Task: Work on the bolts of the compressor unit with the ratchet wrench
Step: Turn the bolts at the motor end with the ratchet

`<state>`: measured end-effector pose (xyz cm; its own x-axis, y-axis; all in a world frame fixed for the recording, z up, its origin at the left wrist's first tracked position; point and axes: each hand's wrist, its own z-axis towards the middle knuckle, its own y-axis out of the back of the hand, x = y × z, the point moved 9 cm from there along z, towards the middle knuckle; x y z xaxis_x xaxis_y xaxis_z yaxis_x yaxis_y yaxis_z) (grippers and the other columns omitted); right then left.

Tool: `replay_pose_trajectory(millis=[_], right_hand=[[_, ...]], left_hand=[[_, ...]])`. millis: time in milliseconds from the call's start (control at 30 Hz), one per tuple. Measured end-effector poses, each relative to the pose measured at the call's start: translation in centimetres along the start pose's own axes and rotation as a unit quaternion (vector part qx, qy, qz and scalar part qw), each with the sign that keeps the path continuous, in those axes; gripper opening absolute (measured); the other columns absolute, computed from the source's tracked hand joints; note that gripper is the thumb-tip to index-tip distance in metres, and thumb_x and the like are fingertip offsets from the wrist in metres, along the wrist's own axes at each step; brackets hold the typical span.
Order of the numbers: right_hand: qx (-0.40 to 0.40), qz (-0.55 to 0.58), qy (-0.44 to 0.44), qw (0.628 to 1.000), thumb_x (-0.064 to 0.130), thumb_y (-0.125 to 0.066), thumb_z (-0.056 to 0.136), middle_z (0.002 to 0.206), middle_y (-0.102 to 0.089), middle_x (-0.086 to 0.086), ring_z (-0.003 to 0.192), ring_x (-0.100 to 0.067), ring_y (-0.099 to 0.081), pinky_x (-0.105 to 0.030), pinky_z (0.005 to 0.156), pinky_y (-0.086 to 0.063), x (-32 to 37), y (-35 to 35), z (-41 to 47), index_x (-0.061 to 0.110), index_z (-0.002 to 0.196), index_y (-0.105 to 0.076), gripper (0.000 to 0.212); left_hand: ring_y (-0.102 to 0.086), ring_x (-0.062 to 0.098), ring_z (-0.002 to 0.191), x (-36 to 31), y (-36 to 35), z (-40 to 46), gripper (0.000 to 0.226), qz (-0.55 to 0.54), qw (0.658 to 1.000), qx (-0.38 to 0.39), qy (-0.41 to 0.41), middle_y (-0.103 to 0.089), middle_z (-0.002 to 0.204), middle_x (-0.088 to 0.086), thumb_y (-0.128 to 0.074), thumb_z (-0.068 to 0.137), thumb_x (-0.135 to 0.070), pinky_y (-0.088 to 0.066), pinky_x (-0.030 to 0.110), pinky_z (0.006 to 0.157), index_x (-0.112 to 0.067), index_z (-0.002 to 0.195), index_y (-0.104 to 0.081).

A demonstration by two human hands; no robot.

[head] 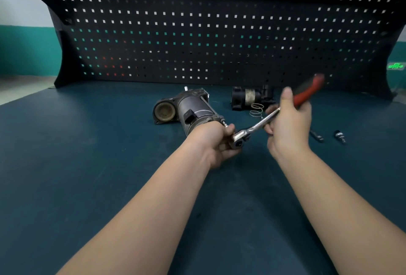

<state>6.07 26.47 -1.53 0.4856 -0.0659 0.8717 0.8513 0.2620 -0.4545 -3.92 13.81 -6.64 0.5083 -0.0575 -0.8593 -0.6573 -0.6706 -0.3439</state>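
In the middle of the dark green bench (87, 164), a little beyond the hands, the compressor unit (189, 110) lies on its side with its near end pointing toward the person. The left hand (216, 142) is curled around the head of the ratchet wrench (252, 128), fingers closed on it just beside the unit's near end, where a bolt (224, 123) sticks out. The right hand (289, 125) grips the wrench's red handle, which runs up and to the right and is smeared by motion blur, so its exact angle is hard to judge.

The step in hand looks like seating the wrench head on that near bolt: the head sits just right of the bolt tip, and whether the socket is already engaged cannot be told, since the left fingers cover the joint. The next move likely calls for the left hand to line the drive squarely with the bolt and hold it steady while the right hand swings the handle in short arcs without rocking the unit on the mat.

Farther right lie a black motor part (250, 97), a wire spring (256, 110) and two small loose fittings (340, 136).
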Motion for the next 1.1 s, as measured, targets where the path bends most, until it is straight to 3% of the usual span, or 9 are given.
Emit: replay_pose_trajectory(millis=[100, 167, 300, 400, 500, 633, 767, 900, 1100], right_hand=[[-0.096, 0.123, -0.297, 0.942, 0.028, -0.051, 0.099, 0.065, -0.049, -0.001, 0.021, -0.005, -0.026, -0.01, 0.03, -0.018, -6.6, 1.9, -1.2, 0.016, 0.079, -0.043, 0.024], [-0.094, 0.14, -0.32, 0.932, 0.028, -0.051, 0.099, 0.066, -0.049, -0.001, 0.02, -0.005, -0.025, -0.009, 0.03, -0.017, -7.0, 1.5, -1.8, 0.016, 0.08, -0.045, 0.023], [0.055, 0.031, 0.038, 0.997, 0.03, -0.055, 0.097, 0.066, -0.053, -0.001, 0.04, -0.005, -0.047, -0.016, 0.038, -0.033, 1.5, -1.5, -0.7, 0.023, 0.097, -0.047, 0.011], [0.218, -0.088, 0.28, 0.931, 0.035, -0.06, 0.092, 0.073, -0.056, 0.005, 0.06, -0.013, -0.06, -0.027, 0.058, -0.051, 6.0, -4.9, -4.6, 0.035, 0.106, -0.046, 0.02], [0.2, -0.147, 0.356, 0.901, 0.041, -0.057, 0.091, 0.071, -0.058, 0.009, 0.062, -0.015, -0.062, -0.028, 0.062, -0.051, 6.4, -4.8, -6.4, 0.04, 0.105, -0.041, 0.022], [0.004, -0.072, 0.082, 0.994, 0.034, -0.051, 0.097, 0.067, -0.059, 0.005, 0.041, -0.005, -0.052, -0.02, 0.042, -0.04, 1.6, -0.3, -0.6, 0.029, 0.091, -0.044, 0.011], [-0.06, 0.052, -0.267, 0.96, 0.028, -0.044, 0.101, 0.066, -0.052, -0.001, 0.024, -0.004, -0.029, -0.011, 0.031, -0.02, -5.8, 1.8, -0.8, 0.019, 0.085, -0.046, 0.018], [0.078, -0.015, 0.067, 0.995, 0.029, -0.053, 0.097, 0.067, -0.056, 0.002, 0.04, -0.003, -0.049, -0.018, 0.039, -0.037, 2.3, -1.9, -0.9, 0.023, 0.1, -0.048, 0.009], [0.256, -0.201, 0.409, 0.853, 0.039, -0.059, 0.09, 0.07, -0.057, 0.008, 0.064, -0.02, -0.064, -0.039, 0.063, -0.055, 6.4, -6.2, -8.6, 0.028, 0.116, -0.043, 0.032]], left_hand=[[-0.058, 0.02, 0.069, -0.2, -0.1, 0.0, 0.018, -0.029, 1.0, 0.0, 0.0, -0.059, 0.076, 0.01, -0.05, 0.096, -0.008, -0.05, 0.039, 0.077, -0.004, 0.078, -0.053], [-0.058, 0.021, 0.07, -0.3, 0.0, 0.0, 0.016, -0.027, 1.0, -0.001, -0.001, -0.06, 0.076, 0.011, -0.05, 0.095, -0.008, -0.051, 0.038, 0.076, -0.005, 0.08, -0.052], [-0.058, 0.017, 0.065, 0.0, -0.3, 0.0, 0.016, 0.032, 0.999, 0.014, -0.001, -0.064, 0.065, 0.006, -0.054, 0.094, -0.011, -0.055, 0.029, 0.061, -0.008, 0.079, -0.056], [-0.056, 0.017, 0.064, 0.0, -0.1, 0.1, 0.021, 0.035, 0.999, 0.009, -0.003, -0.061, 0.061, 0.006, -0.051, 0.095, -0.008, -0.053, 0.028, 0.061, -0.008, 0.076, -0.057], [-0.056, 0.019, 0.067, -0.1, 0.1, 0.1, 0.02, 0.029, 1.0, 0.009, 0.003, -0.059, 0.073, 0.009, -0.047, 0.096, -0.005, -0.052, 0.036, 0.072, -0.008, 0.078, -0.054], [-0.057, 0.018, 0.066, -0.2, 0.1, -0.2, 0.02, 0.021, 1.0, 0.015, 0.013, -0.063, 0.061, 0.007, -0.048, 0.096, -0.006, -0.048, 0.037, 0.083, -0.007, 0.076, -0.053], [-0.057, 0.018, 0.068, -0.2, 0.0, -0.1, 0.021, 0.002, 1.0, 0.016, 0.01, -0.058, 0.074, 0.008, -0.049, 0.096, -0.006, -0.048, 0.038, 0.081, -0.006, 0.076, -0.053], [-0.055, 0.017, 0.065, -0.3, -0.1, 0.3, 0.017, 0.042, 0.999, 0.011, -0.008, -0.059, 0.074, 0.008, -0.051, 0.095, -0.008, -0.051, 0.032, 0.069, -0.007, 0.078, -0.054], [-0.053, 0.017, 0.065, -0.3, -0.3, 0.7, 0.02, 0.062, 0.997, 0.029, -0.036, -0.056, 0.073, 0.007, -0.044, 0.094, 0.0, -0.05, 0.03, 0.071, -0.007, 0.081, -0.056]])
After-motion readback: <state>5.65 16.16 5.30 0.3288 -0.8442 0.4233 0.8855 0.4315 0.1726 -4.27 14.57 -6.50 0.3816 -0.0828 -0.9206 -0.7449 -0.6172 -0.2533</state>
